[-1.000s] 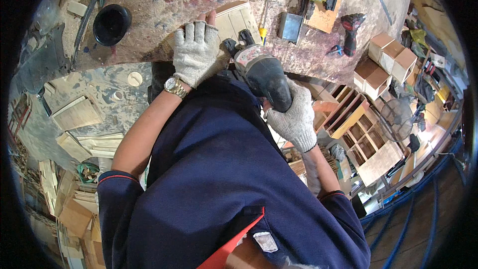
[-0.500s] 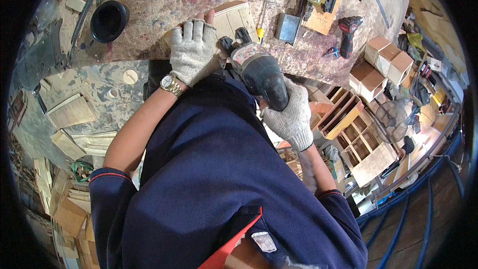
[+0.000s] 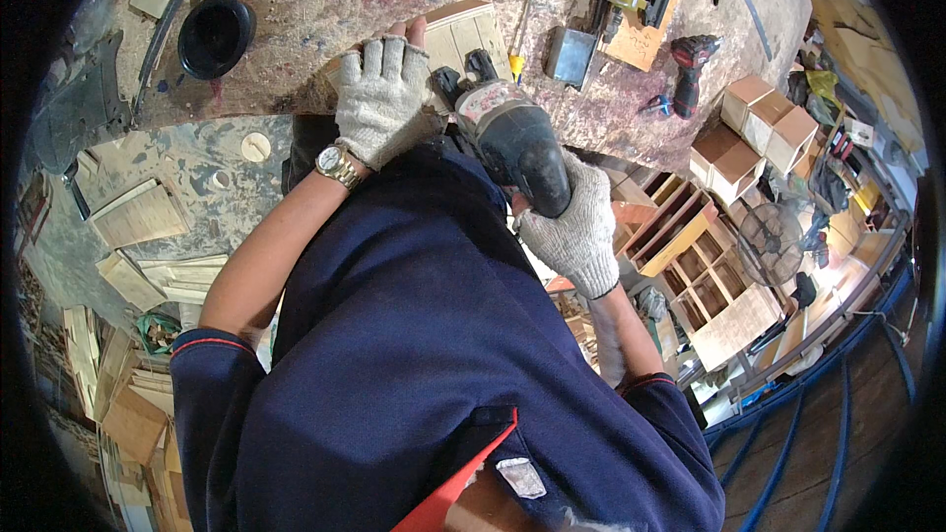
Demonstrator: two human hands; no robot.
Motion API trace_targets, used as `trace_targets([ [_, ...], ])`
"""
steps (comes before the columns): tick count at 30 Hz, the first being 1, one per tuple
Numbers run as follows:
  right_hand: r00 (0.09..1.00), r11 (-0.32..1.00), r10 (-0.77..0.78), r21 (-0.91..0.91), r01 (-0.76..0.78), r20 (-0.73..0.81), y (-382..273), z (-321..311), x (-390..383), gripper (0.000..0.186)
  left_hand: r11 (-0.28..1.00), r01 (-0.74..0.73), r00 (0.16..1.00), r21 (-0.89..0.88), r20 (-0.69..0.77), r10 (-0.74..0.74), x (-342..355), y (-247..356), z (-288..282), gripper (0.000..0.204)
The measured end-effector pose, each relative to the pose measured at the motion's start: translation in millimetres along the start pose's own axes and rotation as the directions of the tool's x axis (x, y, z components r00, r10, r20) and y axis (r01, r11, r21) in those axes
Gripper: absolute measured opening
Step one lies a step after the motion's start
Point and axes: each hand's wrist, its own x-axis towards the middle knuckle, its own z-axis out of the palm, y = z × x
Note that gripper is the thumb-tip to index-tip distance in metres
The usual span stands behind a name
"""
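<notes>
While hands (image 3: 384, 103) (image 3: 574, 236) touch wood (image 3: 456, 32) and tool (image 3: 519, 143), a bowl (image 3: 215, 37) shows black inside.

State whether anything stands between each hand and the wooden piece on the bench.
The power tool, gripped by the right hand, stands between that hand and the wooden piece. The left hand lies over the wooden piece, with nothing visible in between.
</notes>
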Motion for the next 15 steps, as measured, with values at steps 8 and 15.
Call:
trace_targets([
  [8,1.000,0.999,-0.008,-0.032,0.008,-0.007,-1,0,2,0.058,0.996,0.037,0.998,-0.081,0.046,-0.034,2,2,-11,0.093],
  [15,0.999,0.999,-0.034,0.036,0.034,0.017,-2,-1,5,0.055,0.993,0.046,0.998,-0.106,0.037,-0.043,3,3,-13,0.095],
])
